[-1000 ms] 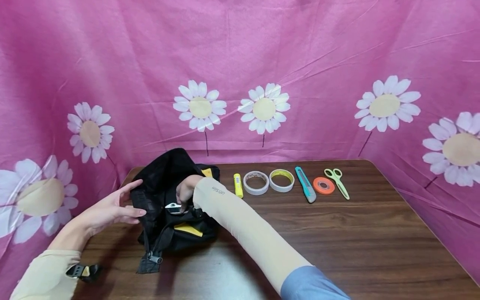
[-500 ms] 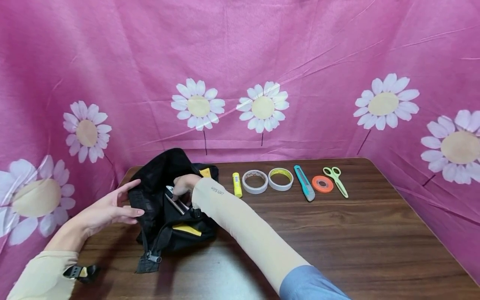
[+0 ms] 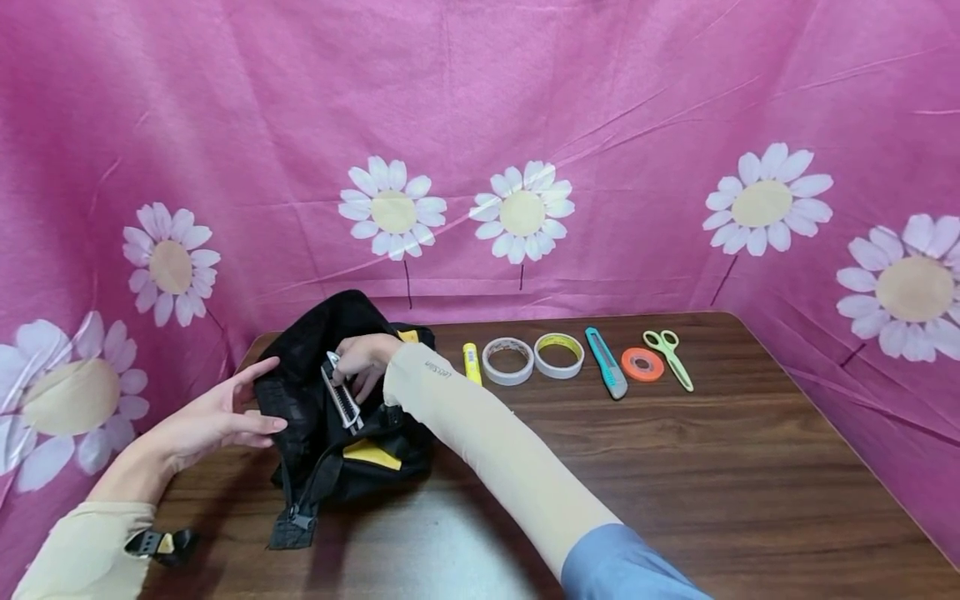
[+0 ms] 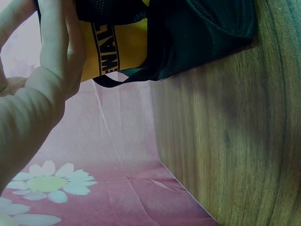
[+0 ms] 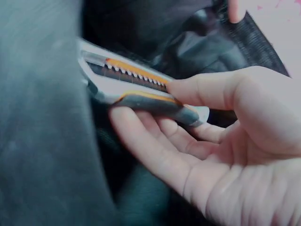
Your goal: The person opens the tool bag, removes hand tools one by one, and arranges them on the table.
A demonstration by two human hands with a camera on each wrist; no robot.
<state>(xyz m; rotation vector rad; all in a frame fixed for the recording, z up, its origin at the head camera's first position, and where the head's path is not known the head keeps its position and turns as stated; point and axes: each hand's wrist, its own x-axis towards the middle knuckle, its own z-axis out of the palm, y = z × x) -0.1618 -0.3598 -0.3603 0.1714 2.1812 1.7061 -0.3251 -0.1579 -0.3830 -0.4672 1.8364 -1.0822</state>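
A black tool bag (image 3: 300, 479) with yellow patches stands unzipped at the left of the table. My left hand (image 3: 210, 425) holds its left rim, thumb and one finger at the opening. In the left wrist view that hand's fingers lie along the outside of the bag, beside a yellow panel (image 4: 134, 42) with black lettering. Inside the opening, my right hand (image 3: 365, 362) grips a snap-off utility knife (image 5: 136, 87), silver and grey with orange trim. Its thumb presses on top and its fingers are curled beneath. Bag fabric covers part of the right wrist view.
Along the table's back lie a yellow glue stick (image 3: 471, 363), two tape rolls (image 3: 508, 380) (image 3: 558, 372), a teal cutter (image 3: 606, 362), an orange tape roll (image 3: 630, 365) and light green scissors (image 3: 677, 364). A pink flowered cloth (image 3: 637, 167) hangs behind and at the sides.
My right hand has lifted the utility knife up inside the bag and tilted it steeper, so more of it shows. My left hand stays at the bag's rim.
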